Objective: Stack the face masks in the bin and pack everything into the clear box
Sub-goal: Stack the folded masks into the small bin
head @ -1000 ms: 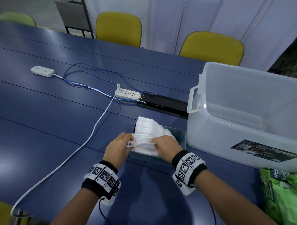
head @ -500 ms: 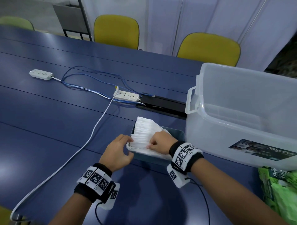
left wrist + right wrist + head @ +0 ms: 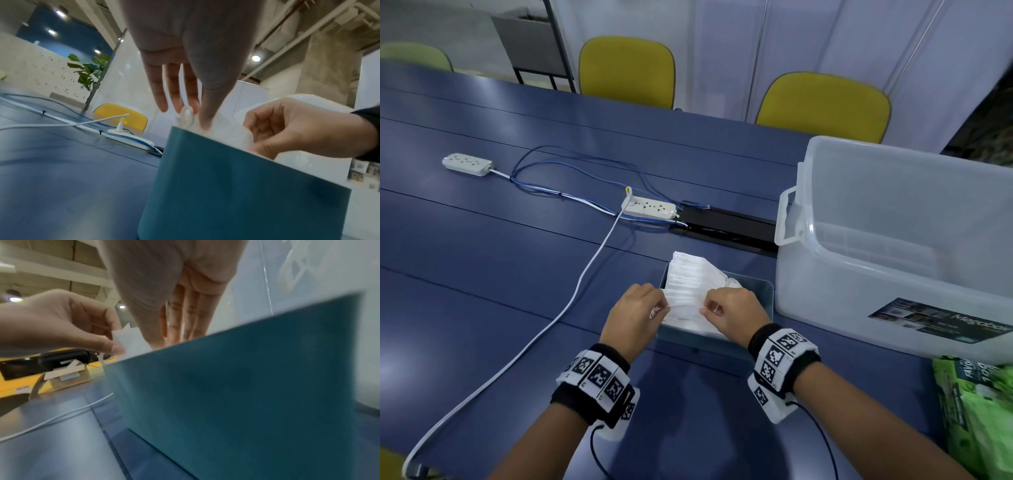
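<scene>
A teal bin point(image 3: 755, 287) stands on the blue table, just left of the clear box point(image 3: 893, 246). White face masks point(image 3: 690, 279) are stacked in it and fan up over its far rim. My left hand point(image 3: 661, 306) pinches the left end of the top mask point(image 3: 186, 116) at the bin's left wall. My right hand point(image 3: 707, 309) has curled fingers on the same mask's right end, above the bin point(image 3: 236, 386). The mask's corner point(image 3: 128, 337) shows between the left thumb and fingers. The bin's bottom is hidden.
The clear box has a white handle point(image 3: 787, 219) facing the bin and looks empty. A green packet point(image 3: 976, 414) lies at the near right. Two power strips point(image 3: 649, 207) point(image 3: 467, 163), a white cord point(image 3: 571, 301) and blue cables lie to the left. Yellow chairs stand beyond the table.
Half a second ago my right hand lay on the stack; now its fingers are at the top mask's right end. My left hand stayed at the left end.
</scene>
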Demonstrator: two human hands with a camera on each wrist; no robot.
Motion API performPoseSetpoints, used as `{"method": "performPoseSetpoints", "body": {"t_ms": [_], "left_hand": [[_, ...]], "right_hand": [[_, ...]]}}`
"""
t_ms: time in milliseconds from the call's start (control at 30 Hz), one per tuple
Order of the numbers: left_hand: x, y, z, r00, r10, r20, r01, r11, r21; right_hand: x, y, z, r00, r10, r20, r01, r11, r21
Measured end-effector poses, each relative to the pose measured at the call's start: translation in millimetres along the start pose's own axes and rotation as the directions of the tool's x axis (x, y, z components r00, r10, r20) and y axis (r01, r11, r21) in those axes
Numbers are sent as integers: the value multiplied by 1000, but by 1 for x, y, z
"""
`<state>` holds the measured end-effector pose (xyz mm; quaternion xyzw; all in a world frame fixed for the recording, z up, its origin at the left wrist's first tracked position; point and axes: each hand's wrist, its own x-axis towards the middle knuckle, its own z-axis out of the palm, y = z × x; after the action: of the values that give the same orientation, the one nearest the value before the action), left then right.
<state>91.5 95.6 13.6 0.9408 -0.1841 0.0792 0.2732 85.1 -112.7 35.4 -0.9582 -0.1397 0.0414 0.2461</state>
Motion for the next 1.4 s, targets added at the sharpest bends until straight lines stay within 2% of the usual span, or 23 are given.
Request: {"method": "performPoseSetpoints", "body": {"t_ms": [100,233,367,500,600,767,867,1033,1267,1333,1400], "left_hand": [[3,3,3,997,-22,75,20,999,30],[21,11,9,987,-109,121,111,994,-10],[39,7,22,940,-149,306,188,977,-103],[36,6,32,953,-184,240,214,971,-107],[34,5,36,957,-210,199,235,965,-114],[38,2,29,951,-134,278,155,987,-52],[39,5,30,945,-189,268,197,980,-5],[37,15,36,946,-251,207,234,967,102],[41,24,35,941,-268,206,214,945,249],[41,21,29,938,-245,245,199,960,197],[40,12,24,930,-198,309,199,980,26]], "right_hand": [[-2,6,5,994,55,91,-57,998,13],[7,4,6,989,129,66,-132,990,45],[7,-1,8,986,148,77,-148,989,-10],[8,-4,16,976,116,183,-89,985,-148],[13,-5,17,972,104,212,-75,988,-138],[7,4,18,934,206,292,-199,978,-55],[11,2,19,917,227,329,-222,974,-55],[10,6,20,924,284,257,-306,951,50],[9,4,21,923,327,203,-341,940,35],[4,4,22,935,330,130,-335,942,21],[-3,4,18,948,315,41,-316,949,4]]}}
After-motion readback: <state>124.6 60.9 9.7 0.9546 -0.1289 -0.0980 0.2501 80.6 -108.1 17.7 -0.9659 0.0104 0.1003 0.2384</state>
